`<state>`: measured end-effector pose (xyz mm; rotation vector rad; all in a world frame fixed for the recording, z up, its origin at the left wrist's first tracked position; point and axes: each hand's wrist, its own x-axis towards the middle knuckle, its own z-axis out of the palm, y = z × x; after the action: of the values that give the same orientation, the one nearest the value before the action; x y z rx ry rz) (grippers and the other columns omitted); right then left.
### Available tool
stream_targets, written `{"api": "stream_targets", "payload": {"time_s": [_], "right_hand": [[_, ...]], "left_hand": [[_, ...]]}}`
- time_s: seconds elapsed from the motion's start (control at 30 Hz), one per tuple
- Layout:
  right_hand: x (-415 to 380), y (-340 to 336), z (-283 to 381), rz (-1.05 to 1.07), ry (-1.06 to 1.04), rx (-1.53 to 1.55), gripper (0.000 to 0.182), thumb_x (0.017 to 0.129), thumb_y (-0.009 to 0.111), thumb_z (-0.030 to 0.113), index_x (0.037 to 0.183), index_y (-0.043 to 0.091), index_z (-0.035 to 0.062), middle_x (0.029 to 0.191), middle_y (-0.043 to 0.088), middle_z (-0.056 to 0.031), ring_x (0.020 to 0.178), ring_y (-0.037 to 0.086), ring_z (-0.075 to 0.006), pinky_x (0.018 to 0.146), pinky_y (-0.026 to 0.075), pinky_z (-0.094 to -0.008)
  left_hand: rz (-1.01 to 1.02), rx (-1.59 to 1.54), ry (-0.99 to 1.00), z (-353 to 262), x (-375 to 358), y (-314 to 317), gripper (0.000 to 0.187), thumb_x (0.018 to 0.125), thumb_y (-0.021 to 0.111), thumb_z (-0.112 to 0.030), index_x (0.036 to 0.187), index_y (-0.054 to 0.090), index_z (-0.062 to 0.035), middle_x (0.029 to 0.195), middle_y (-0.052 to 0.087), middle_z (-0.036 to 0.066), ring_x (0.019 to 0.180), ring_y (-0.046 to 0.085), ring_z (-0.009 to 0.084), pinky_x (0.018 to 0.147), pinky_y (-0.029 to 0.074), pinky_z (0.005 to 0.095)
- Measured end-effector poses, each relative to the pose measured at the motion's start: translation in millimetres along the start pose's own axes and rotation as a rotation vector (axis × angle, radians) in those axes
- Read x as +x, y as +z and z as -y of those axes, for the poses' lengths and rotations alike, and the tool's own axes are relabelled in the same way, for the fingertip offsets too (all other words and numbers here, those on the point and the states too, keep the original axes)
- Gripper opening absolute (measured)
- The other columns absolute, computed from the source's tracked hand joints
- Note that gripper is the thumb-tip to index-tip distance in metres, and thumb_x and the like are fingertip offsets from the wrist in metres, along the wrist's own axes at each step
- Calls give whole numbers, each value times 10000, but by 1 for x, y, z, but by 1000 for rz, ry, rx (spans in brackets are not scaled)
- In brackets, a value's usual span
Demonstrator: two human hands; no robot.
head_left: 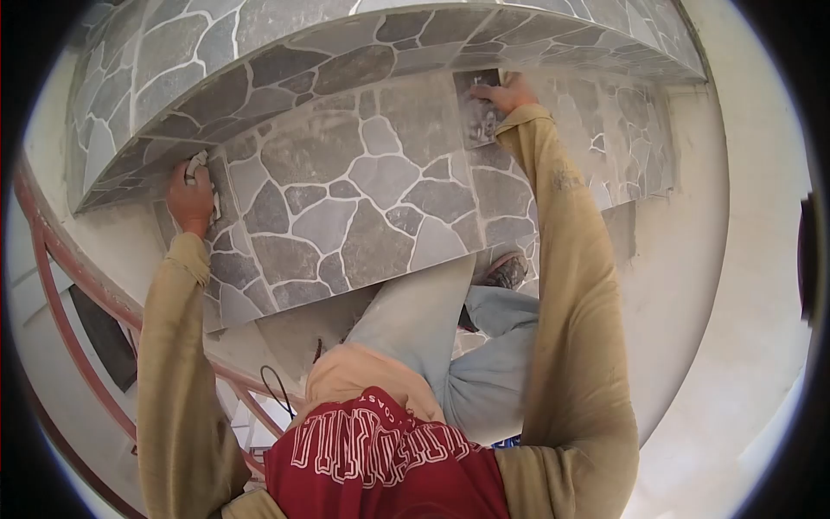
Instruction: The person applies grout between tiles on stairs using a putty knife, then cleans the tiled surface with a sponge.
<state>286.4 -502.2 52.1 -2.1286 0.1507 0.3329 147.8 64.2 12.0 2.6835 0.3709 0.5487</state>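
Note:
My right hand [519,93] is closed at the right edge of a flat rectangular grey trowel [481,128], which lies against the stone-patterned tile of the step close to the riser. At the left end of the same step, my left hand [190,197] is closed around a pale, crumpled rag [198,162] near the tile surface. Between the two hands stretches the tiled tread [346,216], grey with white joint lines. A dusty haze covers its back strip along the riser.
A higher curved step [303,48] with the same tile rises just beyond my hands. On the left runs a red metal railing [65,251]. A pale wall [692,285] stands at the right. My shoe [507,270] and bent legs are below the tread's front edge.

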Motion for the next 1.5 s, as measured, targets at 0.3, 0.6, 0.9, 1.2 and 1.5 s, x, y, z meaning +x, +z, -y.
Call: {"api": "stream_targets", "payload": {"time_s": [0.3, 0.6, 0.9, 1.2, 1.5], "right_hand": [[2, -2, -2, -9, 130, 71, 706, 633, 893, 339, 1171, 672, -61, 1085, 728, -224, 1020, 701, -335, 936, 519, -393], [2, 4, -2, 18, 139, 2, 687, 637, 900, 329, 1152, 673, -65, 1075, 734, -196, 924, 727, -291, 824, 559, -377], [-40, 35, 85, 231, -187, -563, 433, 796, 766, 236, 1165, 698, 20, 1068, 723, -176, 930, 700, -302, 842, 550, -394], [-64, 69, 29, -165, -575, -1044, 339, 781, 662, 127, 1110, 743, 154, 1097, 698, -53, 1067, 623, -271, 907, 474, -434], [-43, 64, 50, -248, -469, -1061, 384, 798, 603, 89, 1138, 745, 199, 1106, 693, -13, 1041, 627, -266, 882, 484, -442]], "left_hand": [[-17, 27, 17, 2, 1, 1, 298, 856, 608, -292, 1036, 698, -71, 987, 708, 205, 925, 664, 433, 807, 516, 482], [-13, 3, 6, -1, -1, -1, 287, 846, 626, -292, 1036, 705, -93, 975, 712, 179, 919, 660, 423, 818, 515, 466], [-4, 22, 9, -1, 0, -3, 252, 843, 634, -276, 1003, 705, -96, 979, 709, 190, 918, 663, 414, 810, 516, 480], [-42, 14, 32, -1, 0, -4, 253, 842, 631, -285, 1006, 698, -104, 974, 705, 188, 866, 669, 423, 764, 526, 502], [20, -36, -30, 4, -4, -1, 280, 843, 633, -295, 1026, 702, -95, 973, 706, 183, 897, 658, 416, 800, 525, 477]]}}
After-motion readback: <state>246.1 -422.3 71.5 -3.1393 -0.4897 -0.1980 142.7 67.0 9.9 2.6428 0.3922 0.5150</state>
